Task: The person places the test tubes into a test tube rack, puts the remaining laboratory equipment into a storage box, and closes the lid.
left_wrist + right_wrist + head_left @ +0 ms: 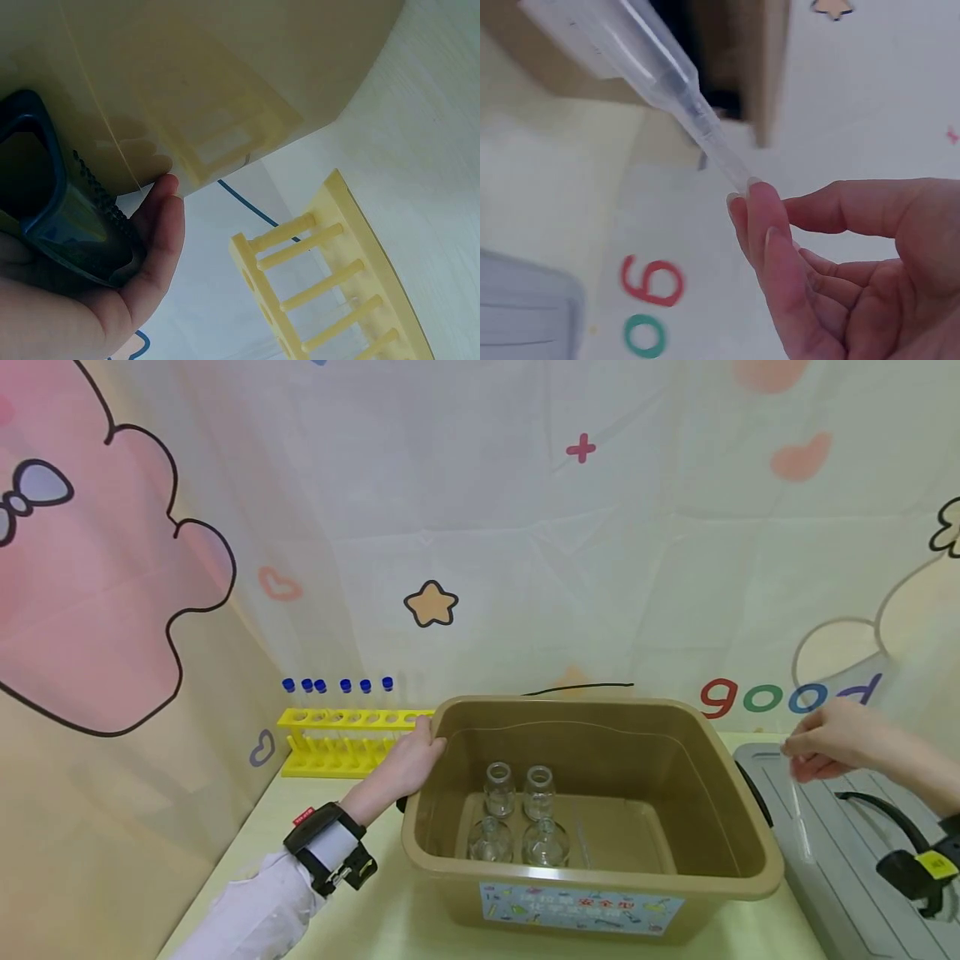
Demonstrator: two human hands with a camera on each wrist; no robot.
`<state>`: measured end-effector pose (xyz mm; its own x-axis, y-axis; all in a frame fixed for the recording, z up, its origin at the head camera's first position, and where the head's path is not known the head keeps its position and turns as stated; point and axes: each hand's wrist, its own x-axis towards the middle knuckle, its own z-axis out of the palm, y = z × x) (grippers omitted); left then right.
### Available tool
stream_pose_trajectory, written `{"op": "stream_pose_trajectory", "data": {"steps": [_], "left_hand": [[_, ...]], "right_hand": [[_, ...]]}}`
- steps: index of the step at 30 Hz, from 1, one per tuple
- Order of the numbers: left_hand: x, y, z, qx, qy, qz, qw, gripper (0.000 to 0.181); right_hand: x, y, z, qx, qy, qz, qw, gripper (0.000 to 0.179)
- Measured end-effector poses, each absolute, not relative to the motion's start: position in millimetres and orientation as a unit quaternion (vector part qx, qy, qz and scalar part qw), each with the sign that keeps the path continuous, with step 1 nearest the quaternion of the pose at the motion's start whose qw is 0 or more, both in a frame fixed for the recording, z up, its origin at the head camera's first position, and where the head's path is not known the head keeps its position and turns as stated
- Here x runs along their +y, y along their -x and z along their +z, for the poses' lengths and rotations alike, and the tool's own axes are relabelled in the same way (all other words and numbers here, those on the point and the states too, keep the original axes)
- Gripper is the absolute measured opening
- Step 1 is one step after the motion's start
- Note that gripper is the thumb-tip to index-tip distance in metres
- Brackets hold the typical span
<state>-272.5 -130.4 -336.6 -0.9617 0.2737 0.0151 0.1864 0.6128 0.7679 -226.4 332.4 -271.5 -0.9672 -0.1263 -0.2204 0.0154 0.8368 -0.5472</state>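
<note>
My left hand (408, 762) grips the left end of a tan plastic bin (600, 887). In the left wrist view its fingers curl round the dark handle (82, 232). My right hand (836, 739) is raised over the grey board at the right. Thumb and fingertips pinch the thin end of a clear plastic dropper (641, 60), whose wider bulb hangs downward in the head view. Inside the bin several clear glass bottles (546, 843) stand grouped toward the left. A thin clear stick (582, 837) lies beside them.
A yellow test tube rack (330, 770) with several blue-capped tubes (346, 686) stands behind my left hand. To the right lies a grey ridged board (780, 810). Close behind the table (375, 893) hangs a printed curtain (525, 610).
</note>
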Motion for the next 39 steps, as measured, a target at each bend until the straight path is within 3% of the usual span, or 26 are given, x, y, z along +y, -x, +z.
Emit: {"op": "stream_pose_trajectory", "data": {"steps": [6, 12, 23, 32, 39], "left_hand": [[-130, 273, -336, 0.899, -0.117, 0.418, 0.051, 0.027], [-130, 273, -337, 0.900, -0.119, 0.416, 0.053, 0.027], [-128, 275, -336, 0.906, -0.127, 0.402, 0.039, 0.028], [-128, 274, -334, 0.904, -0.127, 0.407, 0.042, 0.029], [-129, 272, -333, 0.901, -0.113, 0.416, 0.051, 0.031]], "right_hand": [[294, 237, -233, 0.945, 0.062, -0.303, 0.103, 0.024], [245, 246, -227, 0.938, 0.106, -0.311, 0.114, 0.023], [182, 259, -264, 0.932, 0.147, -0.296, 0.148, 0.019], [160, 266, -303, 0.942, 0.136, -0.263, 0.159, 0.025], [148, 271, -329, 0.951, 0.100, -0.228, 0.182, 0.017]]}}
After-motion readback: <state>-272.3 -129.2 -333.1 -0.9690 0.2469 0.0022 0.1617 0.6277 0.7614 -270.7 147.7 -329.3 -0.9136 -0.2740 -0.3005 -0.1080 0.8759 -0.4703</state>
